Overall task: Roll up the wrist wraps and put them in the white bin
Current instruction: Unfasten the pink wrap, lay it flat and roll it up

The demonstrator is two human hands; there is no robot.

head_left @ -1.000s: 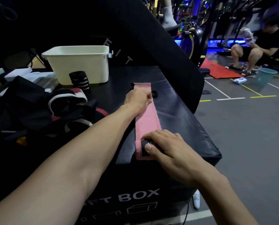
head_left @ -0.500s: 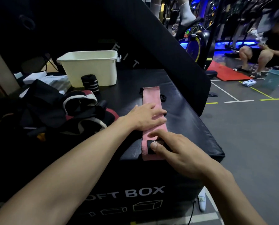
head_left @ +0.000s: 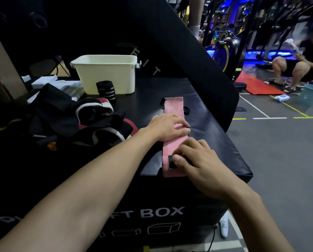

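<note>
A: Where's the wrap?

B: Pink wrist wrap (head_left: pixel 172 113) lies flat along the top of the black soft box (head_left: pixel 215 142), near end at the front edge, far end pointing toward the white bin (head_left: pixel 106 75). Not rolled yet, I'd say.

A: Your hands?

B: My left hand (head_left: pixel 167 127) lies flat across the middle of it, fingers straight, pressing it down. My right hand (head_left: pixel 195 160) is at the near end, fingers curled, thumb tip on the black patch (head_left: pixel 170 163) there, pinching that end to start the roll.

A: How will it handle?

B: Judging by look: light, soft woven fabric, floppy, no break risk. It should roll easily but spring loose if let go. Best hold is that near end, thumb under, fingers over, the left keeping the strip straight and taut.

A: Anything else close by?

B: A black rolled wrap (head_left: pixel 105 90) stands just in front of the bin, not inside. A heap of red, white and black wraps (head_left: pixel 95 120) sits left of my left arm. Small black loop (head_left: pixel 186 110) just beside the pink far end, can't tell if it's attached.

A: Further out?

B: A person crouching (head_left: pixel 297 66) on the gym floor, well apart.
</note>
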